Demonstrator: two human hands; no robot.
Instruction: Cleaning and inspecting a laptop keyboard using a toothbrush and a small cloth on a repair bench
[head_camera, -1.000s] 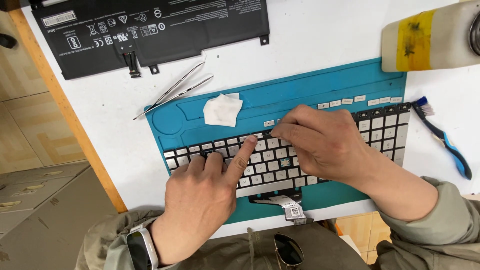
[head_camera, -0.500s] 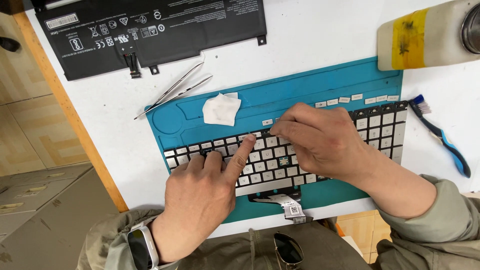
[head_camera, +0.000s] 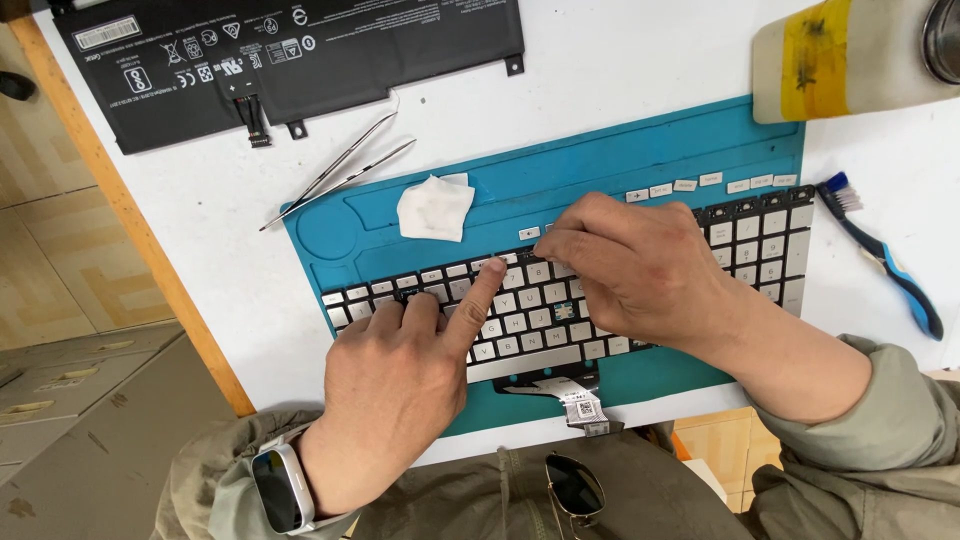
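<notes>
My left hand rests on the keyboard with the index finger stretched out, its tip pressing on a key in the top row, while the other fingers are curled loosely over the keys on the left side; it holds nothing. My right hand lies just beside that fingertip, fingers drawn together and bent down onto the top row of keys. They look pinched narrow, but I cannot tell whether there is a keycap or anything else between them, as my knuckles hide the tips.

The keyboard is a bare laptop part with pale keys, lying slightly tilted on a teal work mat, its ribbon cable sticking out at the near edge. A row of loose keycaps sits on the mat just above the keyboard's right half. A crumpled white wipe lies on the mat near the upper left. Beyond the mat, on the white table, are metal tweezers, a flat black battery pack and, at the far right, a pale bottle with a yellow label. A blue brush lies to the right of the keyboard. A watch sits on my left wrist.
</notes>
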